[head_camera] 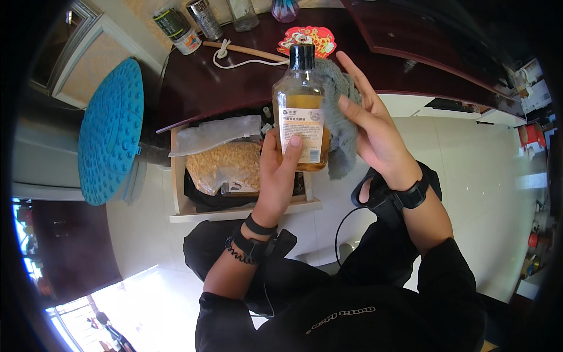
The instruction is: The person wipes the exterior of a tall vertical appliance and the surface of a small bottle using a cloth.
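Note:
My left hand [281,165] grips a clear bottle [303,94] of amber liquid around its lower part, thumb across the front. The bottle stands nearly upright, with a black cap [302,57] on top and a printed label facing me. In my right hand [374,127] is a grey fluffy cloth [341,136], held against the bottle's right side with the thumb over it. Below and to the left, an open wooden drawer [246,214] holds a clear bag of yellowish pieces [224,165] and a translucent zip pouch [211,134].
On the dark red cabinet top [193,92] lie a wooden stick [246,52] with white cord and a red decorated cutout [308,37]. A tin [204,20], a jar [187,42] and a glass container [243,15] stand at its back. A blue studded folding mat [112,132] leans at left.

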Motion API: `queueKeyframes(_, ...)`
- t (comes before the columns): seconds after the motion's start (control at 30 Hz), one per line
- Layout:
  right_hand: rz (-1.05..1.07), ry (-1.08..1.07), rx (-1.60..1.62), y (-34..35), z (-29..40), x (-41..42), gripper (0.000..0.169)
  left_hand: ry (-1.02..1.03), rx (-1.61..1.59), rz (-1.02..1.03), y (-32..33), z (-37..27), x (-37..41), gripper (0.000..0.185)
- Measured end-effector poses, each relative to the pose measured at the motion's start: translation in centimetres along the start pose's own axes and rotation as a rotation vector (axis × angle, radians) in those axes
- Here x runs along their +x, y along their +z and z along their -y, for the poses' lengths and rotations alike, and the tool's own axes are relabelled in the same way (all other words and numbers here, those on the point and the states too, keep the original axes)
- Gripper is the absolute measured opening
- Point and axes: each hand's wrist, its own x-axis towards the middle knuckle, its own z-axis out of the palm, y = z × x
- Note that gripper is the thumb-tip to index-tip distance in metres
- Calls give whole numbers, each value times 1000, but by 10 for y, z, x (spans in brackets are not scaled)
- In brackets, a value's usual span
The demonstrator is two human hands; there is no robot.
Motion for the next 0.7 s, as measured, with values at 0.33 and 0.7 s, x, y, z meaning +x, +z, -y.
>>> queueKeyframes(0.33, -3, -96, -322, 0, -1, -3, 57, 302, 541, -42, 6, -5, -6, 47)
queueKeyframes(0.7, -163, -155, -434, -10, 4, -1, 36, 308, 613, 37, 5, -10, -6, 45)
